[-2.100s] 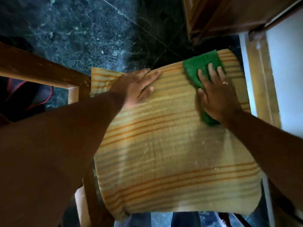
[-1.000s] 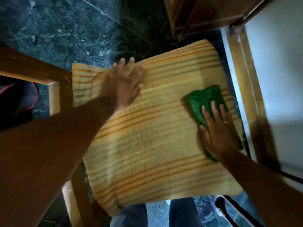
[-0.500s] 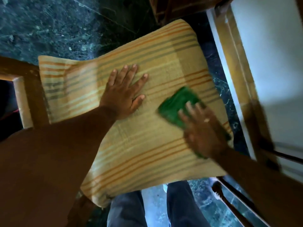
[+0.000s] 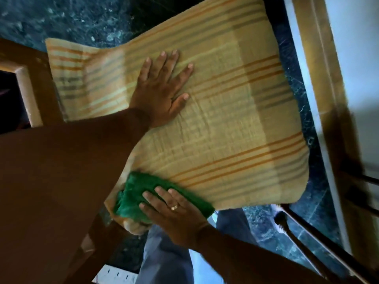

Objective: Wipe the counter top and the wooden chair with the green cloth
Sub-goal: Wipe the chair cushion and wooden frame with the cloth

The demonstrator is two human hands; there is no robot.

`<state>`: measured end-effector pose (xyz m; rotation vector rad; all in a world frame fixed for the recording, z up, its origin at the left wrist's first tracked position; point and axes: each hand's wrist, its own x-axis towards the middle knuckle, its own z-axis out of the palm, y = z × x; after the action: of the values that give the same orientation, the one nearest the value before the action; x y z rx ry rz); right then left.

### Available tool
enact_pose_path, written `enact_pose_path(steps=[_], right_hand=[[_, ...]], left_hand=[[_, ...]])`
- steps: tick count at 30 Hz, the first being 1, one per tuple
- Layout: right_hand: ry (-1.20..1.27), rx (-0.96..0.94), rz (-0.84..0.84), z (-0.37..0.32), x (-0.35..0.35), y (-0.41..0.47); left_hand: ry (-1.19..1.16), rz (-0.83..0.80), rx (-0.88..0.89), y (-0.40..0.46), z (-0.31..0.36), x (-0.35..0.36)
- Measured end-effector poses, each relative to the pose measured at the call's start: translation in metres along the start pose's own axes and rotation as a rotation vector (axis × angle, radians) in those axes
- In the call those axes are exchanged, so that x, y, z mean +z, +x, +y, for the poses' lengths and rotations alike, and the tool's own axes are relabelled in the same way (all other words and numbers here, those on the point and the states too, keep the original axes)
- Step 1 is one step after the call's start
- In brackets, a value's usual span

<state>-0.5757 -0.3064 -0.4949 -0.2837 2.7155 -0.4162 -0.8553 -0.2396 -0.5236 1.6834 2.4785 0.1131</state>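
A yellow cushion with orange and grey stripes (image 4: 235, 124) covers the seat of the wooden chair (image 4: 30, 64), whose frame shows at the left. My left hand (image 4: 162, 89) lies flat on the cushion's middle, fingers spread. The green cloth (image 4: 143, 193) is bunched at the cushion's near left corner. My right hand (image 4: 174, 212), with a ring on one finger, presses down on the cloth there. My left forearm hides the cushion's left edge.
Dark green marble floor (image 4: 82, 17) surrounds the chair. A wooden-edged white panel (image 4: 348, 58) runs along the right. A dark rod (image 4: 320, 249) slants across the lower right. My trouser legs (image 4: 170, 261) show below the cushion.
My right hand has dragged the green cloth from the cushion's far right corner toward me and then left to the near left corner. My left hand has stayed flat on the cushion.
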Motion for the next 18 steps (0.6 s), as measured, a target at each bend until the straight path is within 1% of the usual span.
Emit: enact_pose_path(steps=[2,3,4,6,8,9,10,11,12,14,15,16,17,18], right_hand=[[-0.024,-0.037,0.011,0.027,-0.005,-0.011],[-0.049,0.011,0.04,0.047,-0.011,-0.019],[-0.092,0.122,0.08,0.073,-0.02,-0.029],[-0.15,0.427,0.15,0.139,-0.041,-0.046],[-0.092,0.707,0.172,0.204,-0.066,-0.051],[-0.047,0.791,0.199,0.228,-0.078,-0.048],[-0.016,0.836,0.235,0.245,-0.086,-0.043],[0.001,0.86,0.267,0.254,-0.093,-0.034],[0.003,0.882,0.287,0.254,-0.097,-0.022],[-0.034,0.881,0.303,0.233,-0.102,0.006],[-0.05,0.825,0.29,0.212,-0.098,0.017],[-0.067,0.714,0.27,0.186,-0.091,0.027],[-0.078,0.548,0.237,0.154,-0.079,0.034],[-0.084,0.333,0.186,0.12,-0.065,0.037]], left_hand=[[-0.006,0.004,-0.009,-0.001,0.001,-0.001],[-0.005,0.001,-0.009,-0.002,0.001,-0.001],[-0.004,-0.003,-0.01,-0.002,0.002,-0.001],[-0.002,-0.016,-0.013,-0.002,0.0,-0.002],[-0.008,-0.036,-0.004,0.0,0.002,-0.006],[-0.005,-0.045,0.0,-0.001,0.003,-0.007],[-0.004,-0.056,-0.019,-0.004,0.002,-0.007],[-0.005,-0.063,-0.076,-0.01,-0.002,-0.007],[-0.005,-0.061,-0.172,-0.018,-0.009,-0.007],[0.005,-0.048,-0.365,-0.037,-0.032,-0.009],[0.006,-0.06,-0.402,-0.044,-0.042,-0.01],[-0.001,-0.076,-0.401,-0.047,-0.049,-0.012],[-0.009,-0.083,-0.381,-0.047,-0.053,-0.013],[-0.017,-0.081,-0.366,-0.047,-0.054,-0.013]])
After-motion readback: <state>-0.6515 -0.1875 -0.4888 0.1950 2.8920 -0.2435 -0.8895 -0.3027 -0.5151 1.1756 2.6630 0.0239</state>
